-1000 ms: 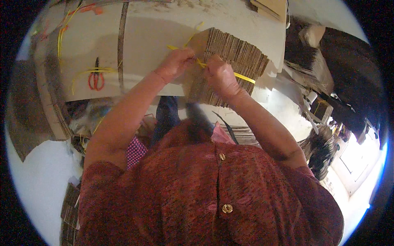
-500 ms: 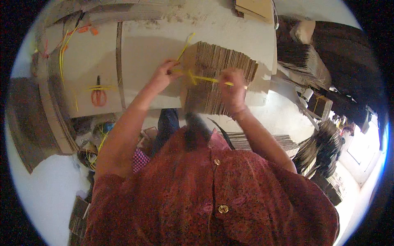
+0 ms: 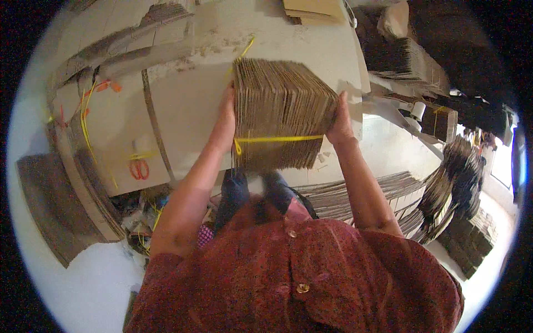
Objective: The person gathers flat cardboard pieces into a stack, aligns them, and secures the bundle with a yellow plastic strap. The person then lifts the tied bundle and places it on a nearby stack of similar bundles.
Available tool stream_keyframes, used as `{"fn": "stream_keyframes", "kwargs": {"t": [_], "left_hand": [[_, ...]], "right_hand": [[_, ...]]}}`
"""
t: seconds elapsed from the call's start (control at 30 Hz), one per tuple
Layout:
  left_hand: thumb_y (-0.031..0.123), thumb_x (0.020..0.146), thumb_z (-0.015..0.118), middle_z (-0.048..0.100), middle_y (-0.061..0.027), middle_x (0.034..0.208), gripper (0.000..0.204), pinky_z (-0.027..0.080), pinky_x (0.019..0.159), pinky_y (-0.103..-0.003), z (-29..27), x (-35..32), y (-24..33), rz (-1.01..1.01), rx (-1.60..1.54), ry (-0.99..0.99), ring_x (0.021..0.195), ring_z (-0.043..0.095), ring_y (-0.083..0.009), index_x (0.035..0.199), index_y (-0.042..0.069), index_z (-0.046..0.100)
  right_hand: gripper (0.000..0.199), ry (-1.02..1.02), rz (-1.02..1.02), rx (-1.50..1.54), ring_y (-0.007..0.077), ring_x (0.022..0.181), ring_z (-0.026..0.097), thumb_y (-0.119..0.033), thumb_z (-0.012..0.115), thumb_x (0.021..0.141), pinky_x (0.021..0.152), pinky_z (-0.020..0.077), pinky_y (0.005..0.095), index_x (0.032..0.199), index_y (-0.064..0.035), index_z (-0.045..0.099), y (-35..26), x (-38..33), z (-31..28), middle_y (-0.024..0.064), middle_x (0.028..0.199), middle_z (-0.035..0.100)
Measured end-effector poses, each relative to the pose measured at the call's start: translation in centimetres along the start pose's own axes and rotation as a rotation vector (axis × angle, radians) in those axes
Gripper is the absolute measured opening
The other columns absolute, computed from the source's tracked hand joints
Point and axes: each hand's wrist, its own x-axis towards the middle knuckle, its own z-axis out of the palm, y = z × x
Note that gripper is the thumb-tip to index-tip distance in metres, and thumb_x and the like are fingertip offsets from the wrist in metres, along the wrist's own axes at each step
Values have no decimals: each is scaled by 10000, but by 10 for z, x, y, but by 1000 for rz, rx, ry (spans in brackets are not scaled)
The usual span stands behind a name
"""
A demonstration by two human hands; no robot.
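Observation:
A thick bundle of brown cardboard sheets [image 3: 286, 111] stands on edge in front of me at the table. A yellow strap [image 3: 280, 139] runs across its near side, with a small loop at the left corner. My left hand [image 3: 226, 121] presses flat against the left end of the bundle, and its fingertips are partly hidden. At the opposite end, my right hand [image 3: 341, 121] has its thumb up and its palm on the sheets. Between them the two hands clasp the bundle. Another length of yellow strap [image 3: 246, 49] sticks out behind its far left corner.
Red-handled scissors [image 3: 139, 168] lie on the pale tabletop [image 3: 189, 111] to the left. Loose yellow straps [image 3: 86, 122] hang near the table's left side. Cardboard stacks [image 3: 50, 205] stand at far left, with more sheets [image 3: 361, 194] below right and a pile [image 3: 411, 64] at back right.
My hands have gone from the yellow strap to the two ends of the bundle. The bundle now shows more of its near side, with the strap lower down on it.

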Motion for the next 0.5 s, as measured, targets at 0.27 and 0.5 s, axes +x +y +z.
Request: {"fn": "stream_keyframes", "kwargs": {"t": [0.27, 0.5], "left_hand": [[648, 788, 419, 246, -140, 1393, 918, 200, 1043, -350, 0, -23, -27, 535, 247, -12, 1264, 277, -238, 1374, -6, 152], [517, 861, 411, 325, -99, 1359, 721, 238, 1028, -335, -24, -31, -30, 252, 456, 47, 1238, 314, -201, 1366, 39, 219]], "right_hand": [[759, -139, -177, -235, 222, 1269, 292, -304, 524, 742, 1043, 225, 346, 1370, -10, 216, 17, -8, -17, 114, 1383, 306], [657, -197, -113, -354, 220, 1266, 291, -309, 481, 844, 1031, 232, 315, 1363, 2, 225, 11, 8, -51, 121, 1378, 314]]}}
